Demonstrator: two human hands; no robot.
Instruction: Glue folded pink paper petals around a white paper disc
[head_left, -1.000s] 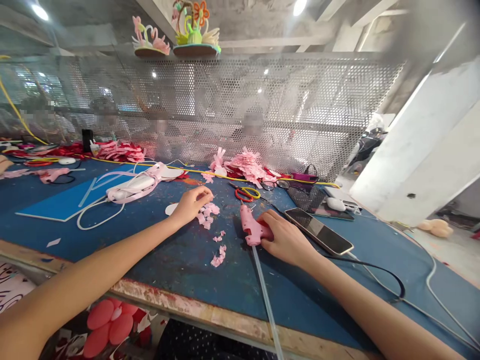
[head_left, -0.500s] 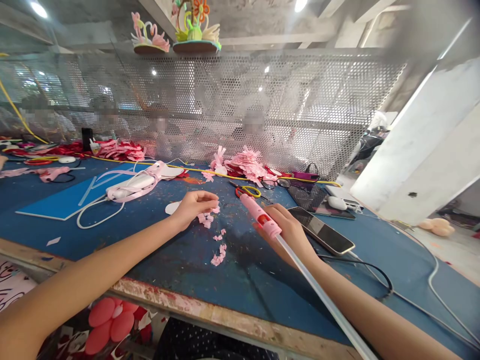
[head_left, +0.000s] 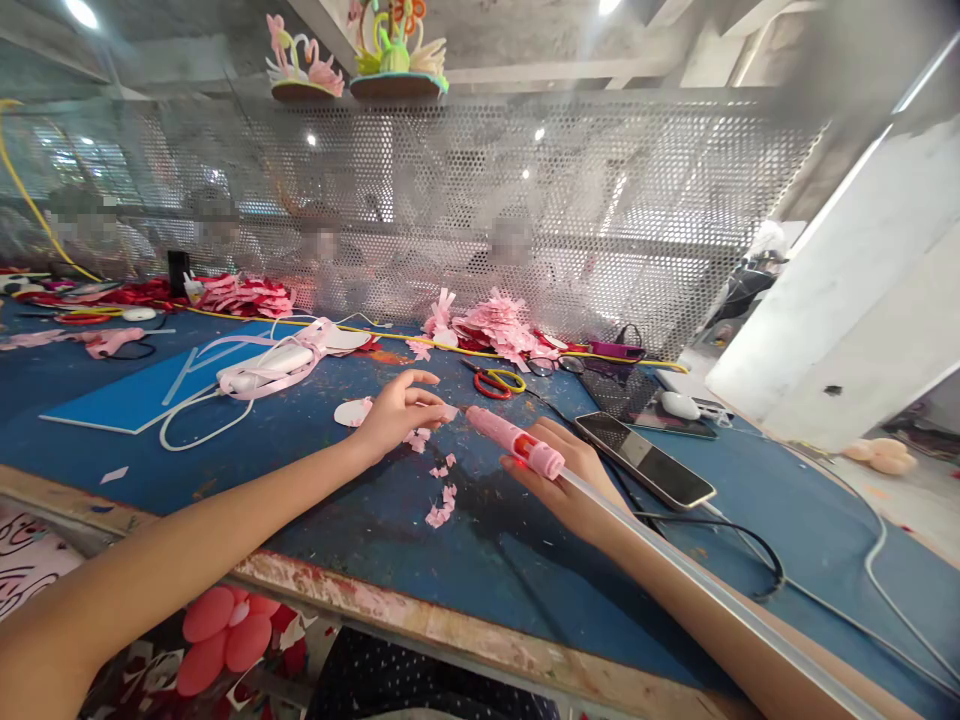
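My right hand (head_left: 559, 475) is wrapped around a pink glue gun (head_left: 516, 443), with a long translucent glue stick (head_left: 675, 565) running out of its back end. The gun's nozzle points left at a small pink piece (head_left: 451, 412), pinched between the fingertips of my left hand (head_left: 403, 415). Nozzle and piece are very close; whether they touch I cannot tell. Below my left hand lie small pink scraps (head_left: 441, 507) on the blue tabletop. A white oval piece (head_left: 351, 413) lies partly behind that hand.
Red-and-yellow-handled scissors (head_left: 499, 382) lie beyond the glue gun. A phone (head_left: 645, 460) and cables are at right. Piles of pink pieces (head_left: 495, 325) sit before the perforated screen (head_left: 450, 200). A blue board (head_left: 112, 405) and a ribbon-wrapped white power strip (head_left: 266, 370) lie left.
The glue gun has tilted flatter and its nozzle has swung left toward my left hand. My left hand has moved slightly right and now holds the pink piece out toward the nozzle.
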